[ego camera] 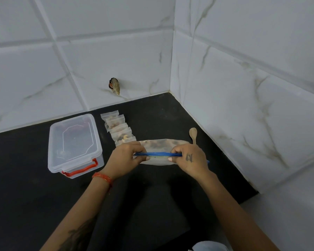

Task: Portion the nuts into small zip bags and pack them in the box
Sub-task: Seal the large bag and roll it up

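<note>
A large clear zip bag of nuts with a blue zip strip lies on the black counter. My left hand pinches the left end of the strip, and my right hand pinches its right end. Behind my left hand, several small zip bags holding nuts lie in an overlapping row. To the left stands a clear plastic box with its lid on and red latches.
A small wooden spoon lies behind my right hand. White tiled walls meet in a corner at the back and right. A dark hole with wires shows in the back wall. The black counter stretches left and toward me.
</note>
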Available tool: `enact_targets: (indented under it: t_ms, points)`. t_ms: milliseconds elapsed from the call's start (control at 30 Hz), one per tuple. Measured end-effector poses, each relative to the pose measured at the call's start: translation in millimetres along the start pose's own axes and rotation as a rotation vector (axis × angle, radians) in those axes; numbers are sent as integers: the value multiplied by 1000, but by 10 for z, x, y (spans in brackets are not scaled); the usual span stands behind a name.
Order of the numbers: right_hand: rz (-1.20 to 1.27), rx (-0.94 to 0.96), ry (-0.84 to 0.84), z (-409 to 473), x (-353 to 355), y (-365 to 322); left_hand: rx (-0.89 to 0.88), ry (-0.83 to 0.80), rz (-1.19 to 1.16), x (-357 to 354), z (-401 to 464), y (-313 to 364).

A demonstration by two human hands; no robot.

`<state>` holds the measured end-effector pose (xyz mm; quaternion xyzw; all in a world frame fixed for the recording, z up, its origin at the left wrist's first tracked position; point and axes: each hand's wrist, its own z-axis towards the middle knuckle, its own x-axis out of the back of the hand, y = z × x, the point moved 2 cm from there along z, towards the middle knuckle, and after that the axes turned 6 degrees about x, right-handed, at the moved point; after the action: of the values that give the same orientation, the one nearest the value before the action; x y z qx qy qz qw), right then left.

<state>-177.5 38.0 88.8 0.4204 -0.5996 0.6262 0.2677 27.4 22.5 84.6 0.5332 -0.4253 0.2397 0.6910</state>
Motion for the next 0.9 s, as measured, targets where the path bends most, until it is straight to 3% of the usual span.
enact_targets:
  t_ms: [167, 433, 600, 800, 900]
  points:
    - [121, -16, -37, -54, 100, 106, 45, -19, -31, 26, -14, -47]
    - [25, -58, 31, -87, 107, 193, 85, -68, -77, 14, -35, -17]
    - [271, -81, 46, -142, 179, 359, 94, -64, -99, 36, -49, -38]
    - [325, -125, 205, -163, 119, 383, 126, -41, -163, 32, -77, -29]
    - [478, -143, 151, -210, 168, 446, 146, -32, -226, 33, -104, -48]
